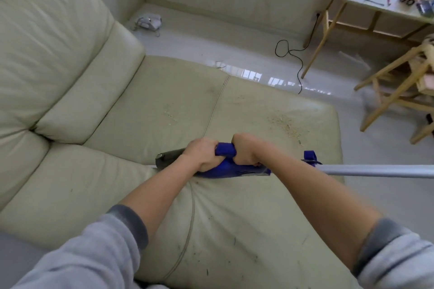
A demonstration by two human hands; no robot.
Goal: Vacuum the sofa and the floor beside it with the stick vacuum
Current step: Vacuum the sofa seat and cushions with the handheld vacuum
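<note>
Stick vacuum (225, 169): held low over the sofa seat, lying roughly level; its blue body is seen between the two hands, a dark grey end pointing left and a grey tube (380, 171) running off the right edge of the view.
Blue handle (226, 149): gripped from both sides, only a short stretch being left visible between the fists.
Left hand (203, 156): curled tightly round the left part of the handle and the body beneath it, knuckles turned up.
Right hand (246, 151): closed round the right part of the handle, set just beside the left hand and almost touching it.
Sleeves (94, 248): grey, pushed up so that both forearms are bared.
Sofa (70, 82): pale cream leather, creased; backrest cushions are seen at the left, the seat cushions stretching under the vacuum.
Crumbs (285, 124): scattered on the seat beyond the hands, a larger patch to the right of the seam and a smaller patch (171, 114) to its left.
Dark specks (234, 241): strewn over the near seat cushion, between the forearms.
Floor (234, 37): glossy and pale, beyond and to the right of the sofa.
Black cable (293, 54): trailed in loops across the floor near a table leg.
Table (366, 2): at the upper right, cluttered with small items that cannot be made out.
Wooden frame (399, 82): stood on the floor at the right edge.
White device (149, 22): left on the floor beyond the sofa, by the wall.
</note>
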